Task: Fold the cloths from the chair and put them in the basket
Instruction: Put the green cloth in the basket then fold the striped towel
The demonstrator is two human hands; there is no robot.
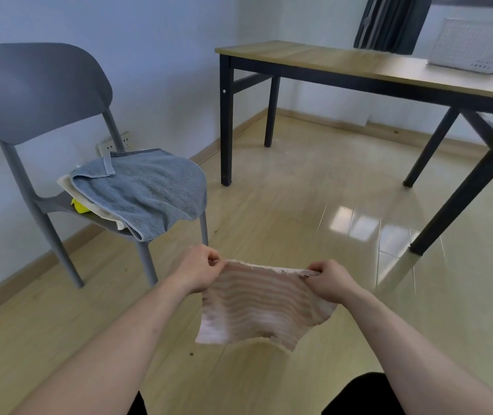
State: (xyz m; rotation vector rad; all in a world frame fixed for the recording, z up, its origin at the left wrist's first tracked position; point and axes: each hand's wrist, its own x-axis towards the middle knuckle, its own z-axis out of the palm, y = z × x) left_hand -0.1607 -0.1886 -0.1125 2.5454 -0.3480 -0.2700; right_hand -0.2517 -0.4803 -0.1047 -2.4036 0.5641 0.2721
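Observation:
A pale pink striped cloth (257, 304) hangs in the air in front of me, stretched by its top edge. My left hand (200, 269) pinches its left top corner and my right hand (329, 280) pinches its right top corner. On the grey chair (29, 94) at the left lies a blue-grey towel (146, 190) on top of a cream cloth (89, 202) and a yellow cloth (80, 206) that peeks out beneath. The white basket (473, 46) stands on the wooden table (329, 62) at the far right.
The table has black legs (226, 121) and stands against the wall by a dark curtain (389, 22). A wall socket (110, 145) sits behind the chair. Shiny wooden floor (314, 190) lies open between chair and table.

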